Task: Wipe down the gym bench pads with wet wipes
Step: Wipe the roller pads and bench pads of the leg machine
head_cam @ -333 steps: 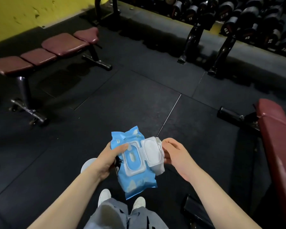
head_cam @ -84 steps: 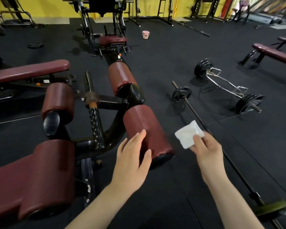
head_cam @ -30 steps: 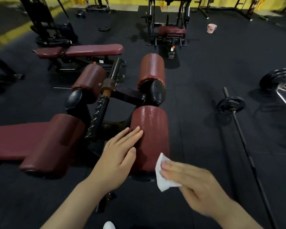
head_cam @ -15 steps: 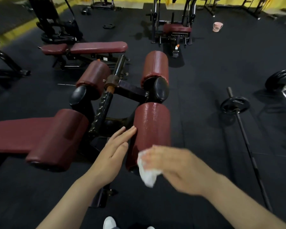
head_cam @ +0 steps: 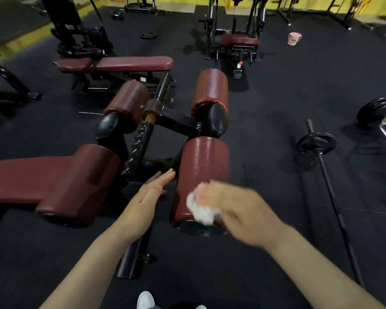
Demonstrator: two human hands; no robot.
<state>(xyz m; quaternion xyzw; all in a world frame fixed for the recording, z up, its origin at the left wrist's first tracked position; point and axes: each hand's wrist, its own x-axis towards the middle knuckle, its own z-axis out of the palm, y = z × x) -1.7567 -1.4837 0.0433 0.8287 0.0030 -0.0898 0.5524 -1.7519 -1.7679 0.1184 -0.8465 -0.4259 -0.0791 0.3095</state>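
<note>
Head view: right hand [head_cam: 234, 210], blurred, has swept the wet wipe [head_cam: 200, 210], clamped in its fingers, up onto the near roller pad [head_cam: 204, 166]; left hand [head_cam: 152, 192], fingers straight, has lifted just beside it; wiping underway

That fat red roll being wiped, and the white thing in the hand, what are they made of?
The dark red cylindrical roller pad looks like vinyl or faux leather over padding: a pebbled skin that glistens, perhaps wet. The crumpled white wipe in the right hand looks like soft, thin cloth-like paper, though it is blurred.
</note>
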